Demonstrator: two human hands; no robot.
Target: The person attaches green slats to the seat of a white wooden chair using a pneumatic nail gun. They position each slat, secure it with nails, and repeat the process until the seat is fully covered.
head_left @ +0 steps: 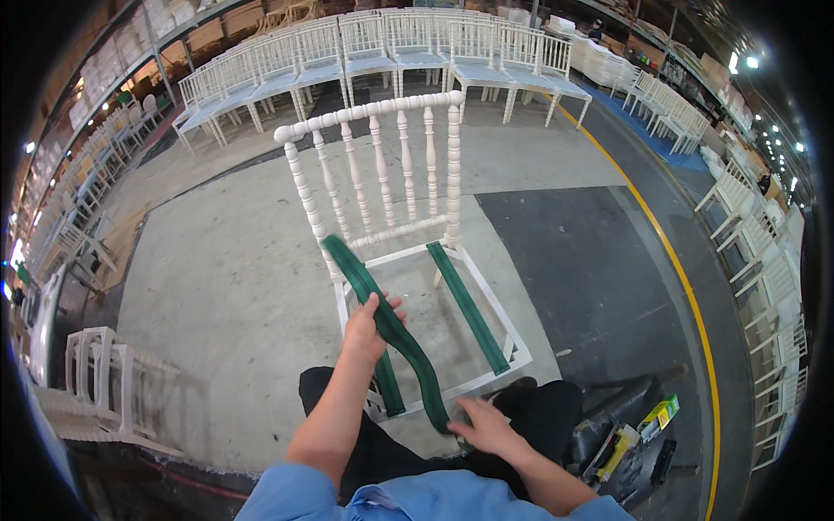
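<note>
One loose green strap (407, 346) pinched in left fingers (367, 310), hold of right fingers (470, 408) unclear, two straps (467, 307) on one white chair (400, 231)

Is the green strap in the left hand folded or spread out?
Spread out lengthwise: the green strap runs in one long, loose curve through the left hand, its lower end by the blurred right hand.

No readable text, number or sign anywhere, the small yellow-and-green box (658, 418) too blurred for any lettering
</note>
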